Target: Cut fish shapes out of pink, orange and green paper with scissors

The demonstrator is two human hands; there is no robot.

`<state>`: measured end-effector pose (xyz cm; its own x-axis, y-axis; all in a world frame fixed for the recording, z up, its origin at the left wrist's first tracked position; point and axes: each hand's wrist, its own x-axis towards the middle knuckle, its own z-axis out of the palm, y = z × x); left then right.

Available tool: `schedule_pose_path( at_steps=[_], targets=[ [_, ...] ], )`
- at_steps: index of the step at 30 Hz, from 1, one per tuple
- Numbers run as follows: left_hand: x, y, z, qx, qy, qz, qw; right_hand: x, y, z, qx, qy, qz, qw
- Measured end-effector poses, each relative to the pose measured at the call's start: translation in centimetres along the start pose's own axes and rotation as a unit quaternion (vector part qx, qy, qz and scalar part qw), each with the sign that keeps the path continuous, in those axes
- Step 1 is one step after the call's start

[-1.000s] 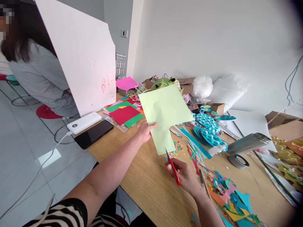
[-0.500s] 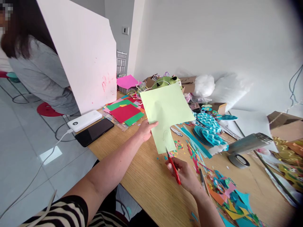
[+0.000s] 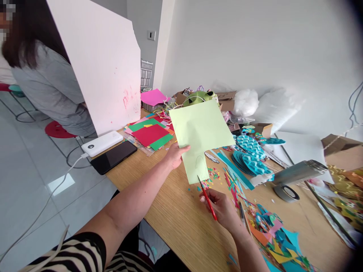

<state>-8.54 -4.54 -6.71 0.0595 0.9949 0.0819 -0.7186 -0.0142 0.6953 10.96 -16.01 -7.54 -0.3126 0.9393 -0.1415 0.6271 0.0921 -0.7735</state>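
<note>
Pinched in my left hand point(image 3: 176, 155) is a pale green sheet of paper point(image 3: 202, 126), held up over the table with the thumb on its front face. Its lower right part is cut away, leaving a narrow strip at the bottom with a curved pencil outline on it. My right hand point(image 3: 219, 207) is closed around red-handled scissors point(image 3: 209, 203). Their blades point up and meet the strip's lower edge below the outline. Part of the scissor handles is hidden by my fingers.
Left on the wooden table point(image 3: 170, 219) lie a phone point(image 3: 114, 157), a white power bank point(image 3: 102, 143) and coloured paper point(image 3: 150, 135). Rightward are teal scalloped pieces point(image 3: 246, 162), a metal flask point(image 3: 300, 172), a tape roll point(image 3: 286, 192) and paper scraps point(image 3: 278, 234). A person point(image 3: 51, 83) stands behind a white board point(image 3: 104, 64).
The scissor blades have shifted slightly at the strip's lower edge, and the strip's bottom right corner looks a little narrower. Both hands stay nearly in place.
</note>
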Motion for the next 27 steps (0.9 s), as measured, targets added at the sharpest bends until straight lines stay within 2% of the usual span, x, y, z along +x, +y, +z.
schedule_pose_path(
  at_steps=[7,18,27],
  targets=[
    [0.2,-0.4,-0.1,-0.003,0.003,-0.001,1.000,0.1,0.6,-0.1,-0.007,0.016,0.007,1.000],
    [0.1,-1.0,0.1,0.026,0.021,0.002,0.999,0.0,-0.2,-0.1,-0.046,0.013,-0.003,0.999],
    [-0.2,-1.3,0.1,0.043,0.011,-0.006,0.999,0.0,0.0,0.1,-0.011,0.007,-0.007,1.000]
  ],
)
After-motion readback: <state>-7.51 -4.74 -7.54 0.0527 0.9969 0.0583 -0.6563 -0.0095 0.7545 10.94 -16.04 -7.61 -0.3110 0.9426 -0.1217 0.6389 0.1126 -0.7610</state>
